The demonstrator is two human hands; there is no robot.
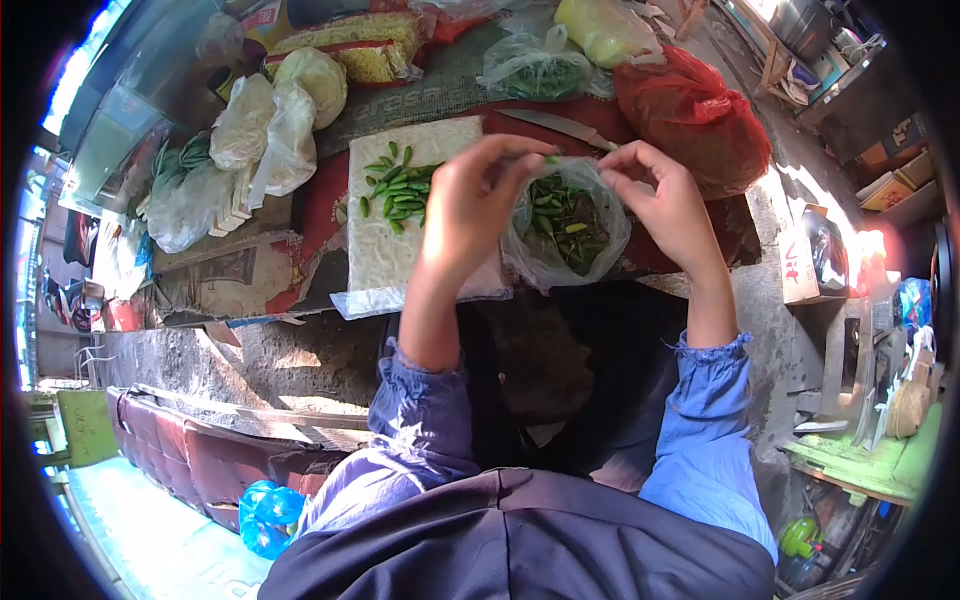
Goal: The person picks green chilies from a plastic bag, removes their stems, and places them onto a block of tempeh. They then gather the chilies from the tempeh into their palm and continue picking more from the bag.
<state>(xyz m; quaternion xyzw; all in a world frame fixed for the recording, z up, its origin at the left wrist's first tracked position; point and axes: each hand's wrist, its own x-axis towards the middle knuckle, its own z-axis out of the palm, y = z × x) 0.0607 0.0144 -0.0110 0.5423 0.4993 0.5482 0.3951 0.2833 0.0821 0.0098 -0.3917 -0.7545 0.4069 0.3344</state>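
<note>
Closest in are the blue sleeves, then both hands up at the near edge of the bench (250, 250). The left hand (465, 205) and right hand (668, 205) are each pinched closed on the rim of a thin clear plastic bag (567, 225), holding its mouth apart between them. The bag hangs just over the bench edge and it's stuffed with small green chillies, one or two yellowish, stems all tangled.

Just left of the bag sits a white cutting board (400, 215) with a loose pile of green chillies (398, 190) on it, partly hidden behind the left hand. Right behind the bag lies a knife (558, 124), and just right of that a red plastic bag (695, 115). Further back from the bag there are more knotted bags of greens and pale stuff. Well right of the bag a white box (800, 265) reads something like "Vit".
</note>
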